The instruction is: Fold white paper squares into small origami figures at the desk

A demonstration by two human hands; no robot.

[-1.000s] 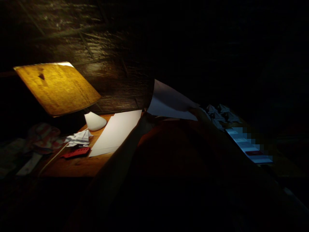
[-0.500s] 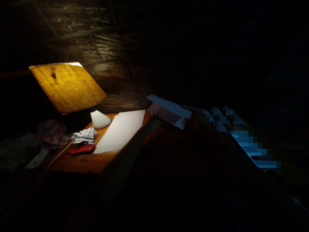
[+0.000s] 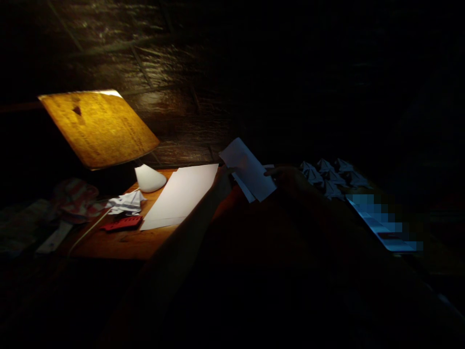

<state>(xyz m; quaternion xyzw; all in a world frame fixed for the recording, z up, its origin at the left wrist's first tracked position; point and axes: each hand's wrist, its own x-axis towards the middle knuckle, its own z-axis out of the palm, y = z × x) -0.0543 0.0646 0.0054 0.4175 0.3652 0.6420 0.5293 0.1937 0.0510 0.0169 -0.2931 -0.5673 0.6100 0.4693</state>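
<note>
The left hand (image 3: pixel 223 177) and right hand (image 3: pixel 287 177) seemingly pinch the folded paper (image 3: pixel 248 169): light, floppy, best gripped at creased edges.

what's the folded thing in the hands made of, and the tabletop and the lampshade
The folded sheet between the left hand and the right hand looks like thin matte white paper: sharp creases, layered edges. The tabletop seems to be wood, orange-brown with faint grain. The lampshade glows mottled yellow, perhaps parchment-like paper or fabric; too dim to tell.
</note>
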